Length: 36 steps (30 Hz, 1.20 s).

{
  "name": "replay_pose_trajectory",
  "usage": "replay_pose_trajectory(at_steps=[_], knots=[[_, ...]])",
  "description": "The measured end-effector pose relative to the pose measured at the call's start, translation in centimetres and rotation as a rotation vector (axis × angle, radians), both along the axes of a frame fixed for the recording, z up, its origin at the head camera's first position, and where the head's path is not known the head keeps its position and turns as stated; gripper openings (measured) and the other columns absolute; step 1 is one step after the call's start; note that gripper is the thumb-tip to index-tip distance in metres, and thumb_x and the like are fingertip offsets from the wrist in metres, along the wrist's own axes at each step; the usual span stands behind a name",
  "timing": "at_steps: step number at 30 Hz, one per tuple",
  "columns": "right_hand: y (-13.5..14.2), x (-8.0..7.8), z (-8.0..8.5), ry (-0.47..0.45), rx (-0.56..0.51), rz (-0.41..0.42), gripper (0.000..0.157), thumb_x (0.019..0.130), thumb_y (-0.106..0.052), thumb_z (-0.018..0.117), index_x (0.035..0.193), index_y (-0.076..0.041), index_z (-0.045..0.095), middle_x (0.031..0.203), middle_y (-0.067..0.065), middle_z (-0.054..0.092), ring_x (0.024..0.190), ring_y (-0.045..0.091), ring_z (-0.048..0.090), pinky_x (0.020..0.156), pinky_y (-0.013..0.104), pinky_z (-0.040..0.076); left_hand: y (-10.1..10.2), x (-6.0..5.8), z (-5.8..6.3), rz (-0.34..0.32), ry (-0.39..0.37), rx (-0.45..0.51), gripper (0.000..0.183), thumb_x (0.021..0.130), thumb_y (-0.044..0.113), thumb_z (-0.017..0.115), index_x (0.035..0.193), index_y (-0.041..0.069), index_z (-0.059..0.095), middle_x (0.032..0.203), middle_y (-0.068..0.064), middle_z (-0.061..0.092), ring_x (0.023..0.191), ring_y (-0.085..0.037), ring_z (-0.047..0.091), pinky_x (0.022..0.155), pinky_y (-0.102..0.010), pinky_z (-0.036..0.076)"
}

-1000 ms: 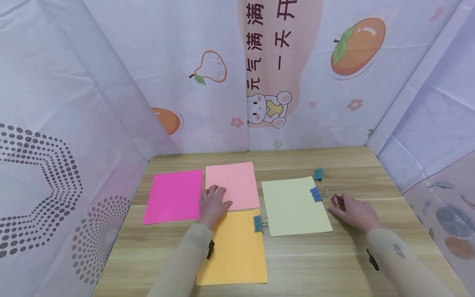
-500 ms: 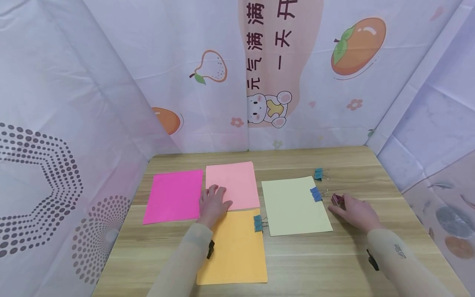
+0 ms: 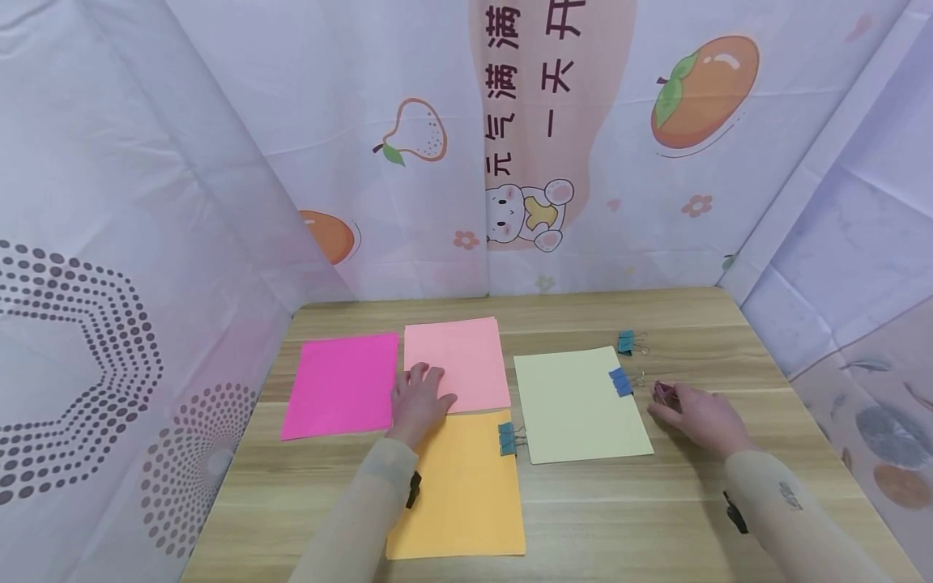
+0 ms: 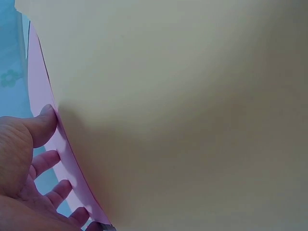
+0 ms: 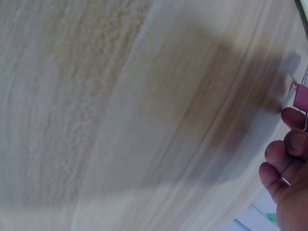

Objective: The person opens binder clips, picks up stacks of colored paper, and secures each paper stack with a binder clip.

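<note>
My left hand [image 3: 419, 401] rests on the near left part of the light pink paper stack [image 3: 466, 348], with its fingers spread. In the left wrist view the thumb and fingertips [image 4: 60, 190] lie along the pink paper, beside the orange sheets [image 4: 183, 72]. At the table's right side, my right hand [image 3: 703, 417] holds a dark pink binder clip [image 3: 662, 393] between thumb and fingers, close over the wood. Only a corner of this clip shows at the edge of the right wrist view. Just left of that hand lies a pale yellow paper stack [image 3: 576, 413] with a blue binder clip [image 3: 621, 381] on its right edge.
A loose teal binder clip [image 3: 626, 342] lies behind the blue one. Another teal clip [image 3: 507, 438] grips the orange stack's [image 3: 459, 502] right edge. Bright magenta paper [image 3: 342, 385] lies at the left. Printed curtains [image 3: 408, 243] enclose the wooden table [image 3: 583, 518] behind and at both sides.
The dark pink binder clip has turned in my right hand's fingers, and that hand has shifted very slightly rightward. The left hand and the papers stay where they were.
</note>
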State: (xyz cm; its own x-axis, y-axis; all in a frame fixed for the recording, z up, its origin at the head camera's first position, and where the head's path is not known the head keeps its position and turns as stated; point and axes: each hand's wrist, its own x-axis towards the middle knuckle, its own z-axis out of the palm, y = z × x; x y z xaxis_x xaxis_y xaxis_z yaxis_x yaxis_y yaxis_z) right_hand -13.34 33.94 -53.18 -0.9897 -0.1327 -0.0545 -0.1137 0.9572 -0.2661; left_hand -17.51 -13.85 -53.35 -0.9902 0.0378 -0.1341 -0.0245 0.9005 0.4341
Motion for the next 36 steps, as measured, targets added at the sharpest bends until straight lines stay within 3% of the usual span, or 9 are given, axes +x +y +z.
replay_pose_trajectory(at_steps=[9, 20, 30, 36], knots=[[0.4, 0.3, 0.1, 0.019, -0.012, 0.012, 0.058, 0.098, -0.047, 0.065, 0.115, 0.009, 0.065, 0.094, 0.029, 0.072, 0.077, 0.047, 0.069, 0.075, 0.062, 0.053, -0.1, 0.0, -0.2, -0.010, 0.008, -0.003, 0.050, 0.098, 0.038, 0.069, 0.142, 0.018, 0.056, 0.157, -0.012, 0.035, 0.144, -0.044, 0.024, 0.116, -0.064, 0.022], [0.8, 0.5, 0.5, 0.025, -0.023, 0.023, 0.048, 0.099, -0.044, 0.064, 0.100, 0.004, 0.067, 0.085, 0.023, 0.073, 0.073, 0.041, 0.070, 0.077, 0.061, 0.052, -0.1, 0.1, -0.2, -0.015, 0.010, -0.006, 0.050, 0.098, 0.038, 0.069, 0.142, 0.018, 0.056, 0.157, -0.012, 0.035, 0.144, -0.044, 0.024, 0.115, -0.064, 0.023], [0.9, 0.5, 0.7, 0.061, -0.012, 0.039, 0.042, 0.100, -0.041, 0.062, 0.096, 0.001, 0.066, 0.084, 0.021, 0.073, 0.077, 0.046, 0.069, 0.081, 0.065, 0.047, -0.1, 0.2, -0.1, -0.014, 0.005, 0.003, 0.050, 0.098, 0.038, 0.069, 0.142, 0.018, 0.055, 0.158, -0.012, 0.034, 0.145, -0.044, 0.023, 0.115, -0.065, 0.022], [0.9, 0.3, 1.1, 0.054, -0.010, 0.020, 0.041, 0.101, -0.045, 0.060, 0.086, -0.007, 0.058, 0.071, 0.006, 0.063, 0.064, 0.030, 0.060, 0.074, 0.057, 0.046, -0.1, 0.1, -0.2, -0.012, 0.010, 0.003, 0.050, 0.098, 0.037, 0.069, 0.142, 0.017, 0.055, 0.158, -0.013, 0.034, 0.144, -0.045, 0.024, 0.115, -0.065, 0.023]])
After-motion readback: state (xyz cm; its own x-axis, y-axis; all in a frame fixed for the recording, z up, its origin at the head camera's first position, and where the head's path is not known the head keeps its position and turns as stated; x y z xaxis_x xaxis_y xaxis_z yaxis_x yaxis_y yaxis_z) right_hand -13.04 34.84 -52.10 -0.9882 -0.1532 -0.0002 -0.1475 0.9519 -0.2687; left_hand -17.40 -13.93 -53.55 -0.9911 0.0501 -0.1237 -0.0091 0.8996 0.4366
